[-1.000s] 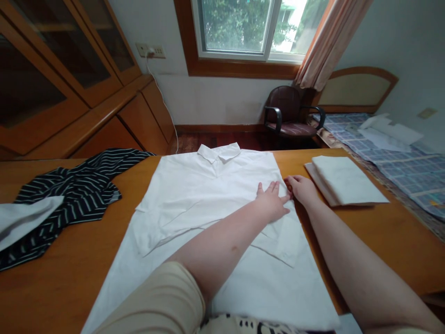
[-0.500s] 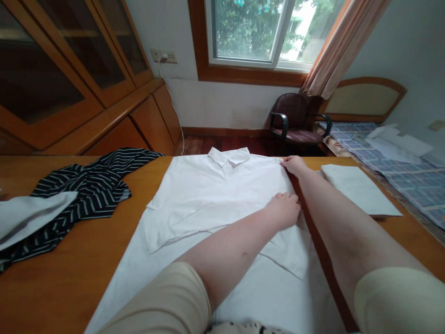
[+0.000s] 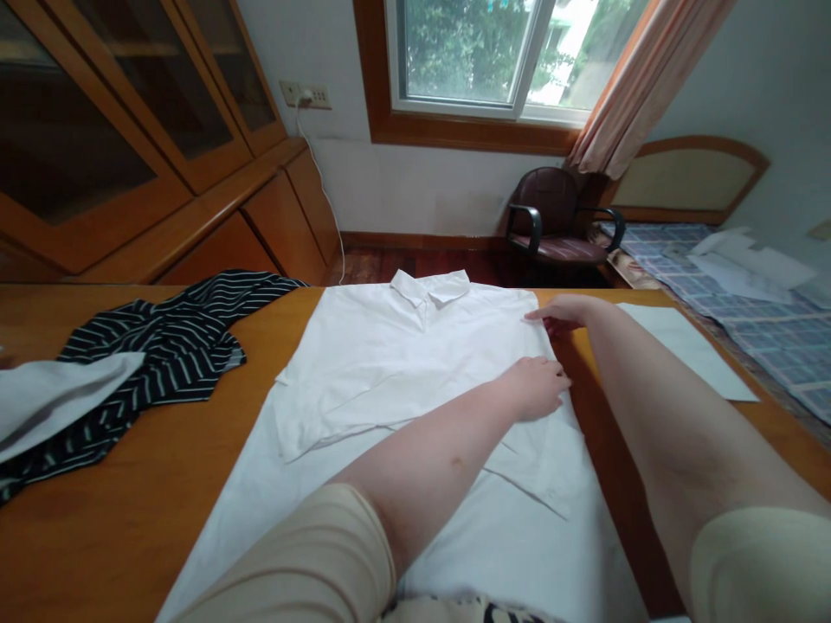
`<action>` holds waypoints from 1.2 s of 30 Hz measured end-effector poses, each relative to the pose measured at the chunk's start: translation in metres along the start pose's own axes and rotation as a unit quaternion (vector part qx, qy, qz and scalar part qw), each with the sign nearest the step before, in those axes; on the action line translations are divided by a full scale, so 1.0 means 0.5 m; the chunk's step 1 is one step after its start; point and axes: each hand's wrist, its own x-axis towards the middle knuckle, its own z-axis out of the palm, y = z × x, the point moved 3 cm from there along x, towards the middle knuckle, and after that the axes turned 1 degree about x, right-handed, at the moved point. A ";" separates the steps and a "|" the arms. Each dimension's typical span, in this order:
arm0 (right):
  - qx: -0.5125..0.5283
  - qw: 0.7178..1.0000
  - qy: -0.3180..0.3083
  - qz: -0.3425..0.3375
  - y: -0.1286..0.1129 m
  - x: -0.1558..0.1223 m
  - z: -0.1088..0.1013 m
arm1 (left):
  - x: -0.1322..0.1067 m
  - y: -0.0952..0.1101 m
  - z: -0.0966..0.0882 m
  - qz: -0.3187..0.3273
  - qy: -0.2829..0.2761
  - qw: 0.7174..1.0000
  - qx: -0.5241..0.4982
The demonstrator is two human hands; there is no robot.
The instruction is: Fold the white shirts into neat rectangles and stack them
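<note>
A white collared shirt [image 3: 389, 346] lies spread face up, its collar toward the far side. Its lower part rests over a larger white cloth [image 3: 273, 510]. Across the shirt reaches my left hand [image 3: 536, 388], palm down on its right side, fingers apart and bent loosely at the sleeve edge. Farther up the same side, my right hand [image 3: 563, 313] touches the edge just below the shoulder. One finger of it stretches over the fabric; the others are partly hidden beneath the hand.
A black striped garment [image 3: 175, 346] lies on the wooden table [image 3: 130, 536] at left, with a white cloth [image 3: 65, 389] over it. Right of my right arm is a folded white cloth [image 3: 688, 346]. Beyond the table stand an armchair [image 3: 551, 212] and a bed [image 3: 746, 294].
My right hand has slid slightly down from the shirt's shoulder corner, its pinch loosened. The fingers of my left hand have spread and shifted a little right.
</note>
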 end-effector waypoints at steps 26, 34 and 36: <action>0.254 0.964 -0.042 0.061 0.116 -0.212 0.060 | -0.010 -0.047 -0.025 -0.335 0.059 0.939 -0.052; 0.259 0.964 -0.012 0.058 0.132 -0.224 0.055 | -0.010 -0.041 -0.029 -0.333 -0.008 0.940 -0.070; 0.273 0.959 -0.025 0.073 0.133 -0.229 0.051 | -0.011 -0.039 -0.029 -0.337 -0.021 0.938 -0.077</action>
